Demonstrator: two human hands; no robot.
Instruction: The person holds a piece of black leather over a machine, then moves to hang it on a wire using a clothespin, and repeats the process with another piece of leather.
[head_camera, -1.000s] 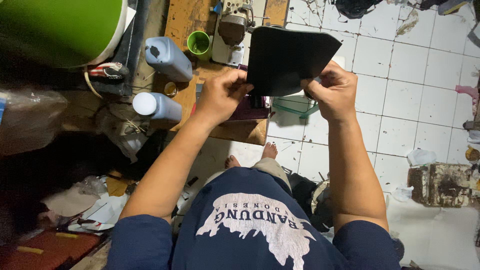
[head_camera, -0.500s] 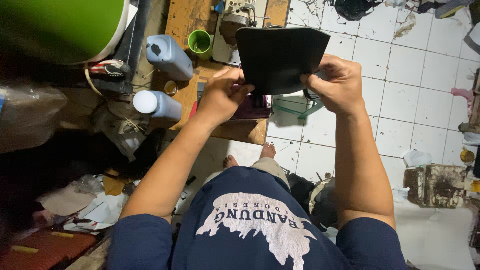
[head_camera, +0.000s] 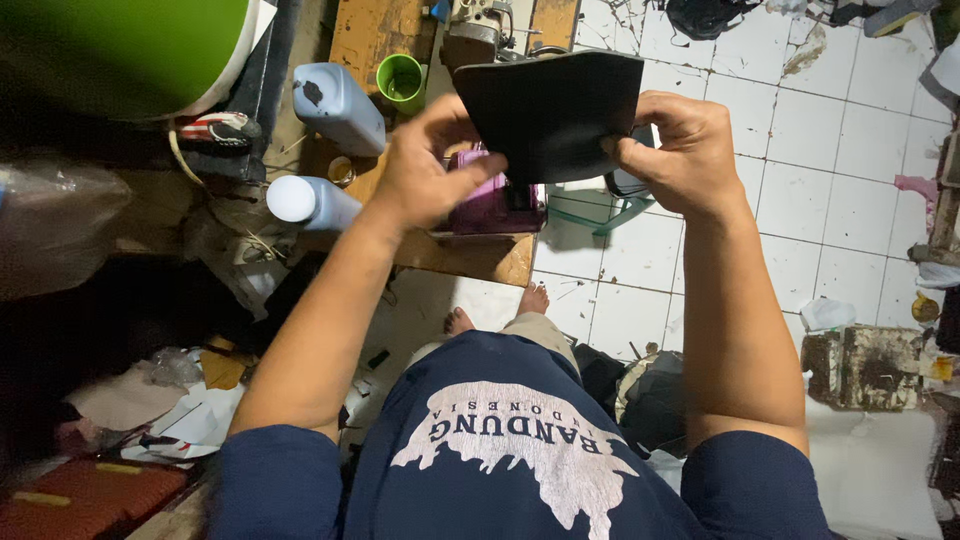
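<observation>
1. Black sheet (head_camera: 550, 110): held up between both hands, above a wooden table (head_camera: 370, 35).
2. Left hand (head_camera: 425, 170): closed, pinching lower left edge of sheet.
3. Right hand (head_camera: 680, 150): closed, gripping right edge.
4. Pale blue bottle (head_camera: 335, 105): left of left hand.
5. Purple box (head_camera: 490, 205): just below left hand's fingers.
6. Green cup (head_camera: 400, 80): beside bottle, above left hand.

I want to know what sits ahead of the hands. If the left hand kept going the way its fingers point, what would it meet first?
Probably the black sheet that the left hand already pinches; beyond it, the right hand, though depth is unclear.
</observation>
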